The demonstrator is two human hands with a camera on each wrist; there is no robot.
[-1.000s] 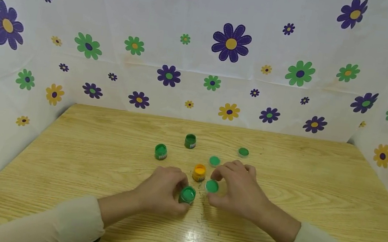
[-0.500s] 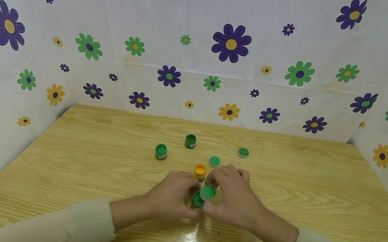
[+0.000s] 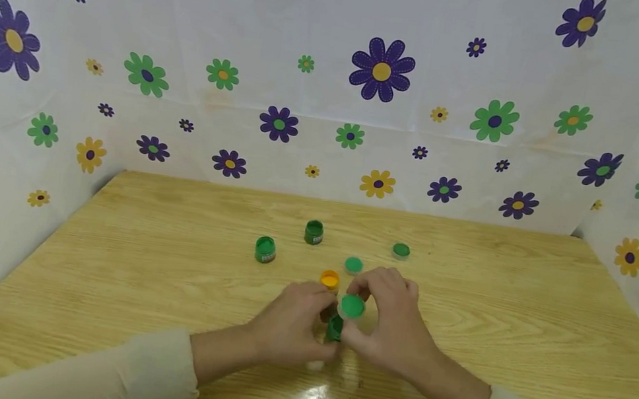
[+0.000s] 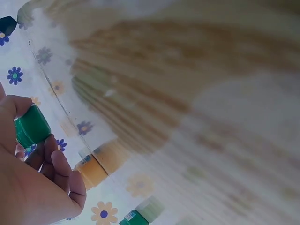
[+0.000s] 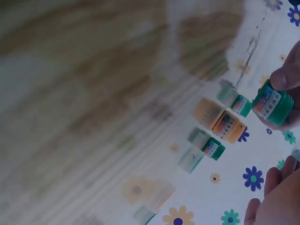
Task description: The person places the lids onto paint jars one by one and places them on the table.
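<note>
My left hand [image 3: 291, 329] grips a small open jar of green paint [image 3: 334, 329] between thumb and fingers. The right wrist view shows the label on that jar [image 5: 274, 105], which is held above the table. With thumb and fingertips, my right hand [image 3: 394, 322] pinches a round lid [image 3: 351, 306] on edge, its green-stained underside facing me. The lid overlaps the top of the jar in the head view. Just behind the hands stands an open jar of orange paint [image 3: 329, 279], its lower part hidden by the left hand.
Farther back on the wooden table [image 3: 168, 261] are two more open green jars, one at the left [image 3: 265, 249] and a darker one [image 3: 313, 232]. Two loose lids lie to their right, the nearer one [image 3: 354, 265] and the farther one [image 3: 401, 251]. A flowered cloth [image 3: 309, 92] hangs behind.
My left hand has brought the green jar to the right, up to the right hand. The lid dipped toward the jar and then came back up slightly. The other jars and lids stayed put.
</note>
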